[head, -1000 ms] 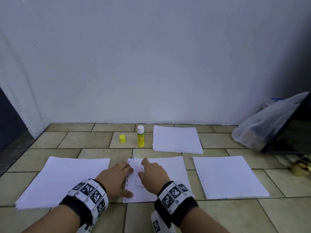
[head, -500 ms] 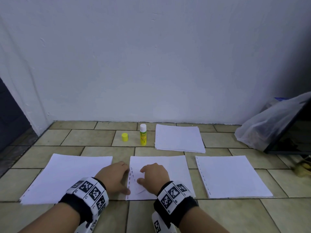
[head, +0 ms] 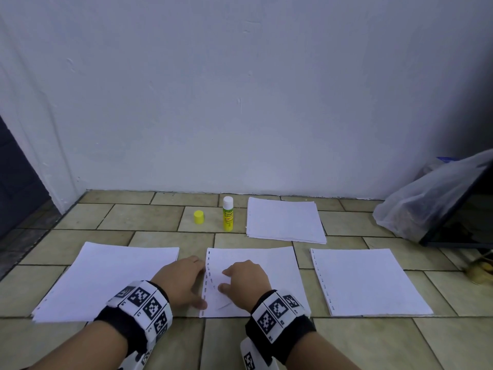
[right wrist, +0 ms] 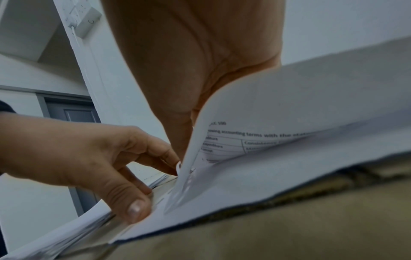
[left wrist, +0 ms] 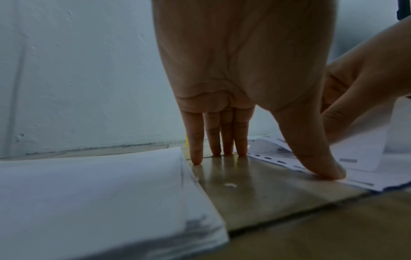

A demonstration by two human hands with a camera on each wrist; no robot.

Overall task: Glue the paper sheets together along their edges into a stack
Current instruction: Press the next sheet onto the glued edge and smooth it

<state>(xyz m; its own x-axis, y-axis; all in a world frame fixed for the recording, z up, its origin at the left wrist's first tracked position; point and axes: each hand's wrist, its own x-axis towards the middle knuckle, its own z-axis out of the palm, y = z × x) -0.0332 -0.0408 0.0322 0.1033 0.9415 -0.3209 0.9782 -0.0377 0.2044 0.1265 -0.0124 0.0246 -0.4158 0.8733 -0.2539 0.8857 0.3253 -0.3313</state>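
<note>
Our right hand [head: 246, 283] pinches the punched left edge of the top sheet [right wrist: 289, 109] and curls it up off the middle stack [head: 269, 265]. Our left hand [head: 180, 283] lies flat, fingertips [left wrist: 196, 161] on the floor tile [head: 138, 218], thumb pinning the stack's lower corner. Step in hand, as we judge it: exposing the edge for gluing. The uncapped glue stick [head: 228, 214] and its yellow cap [head: 199, 217] stand beyond, near the wall. The next move calls for fetching the stick while the edge stays lifted.

matt paper sheets [head: 269, 263], glossy floor tiles [head: 149, 217]
</note>
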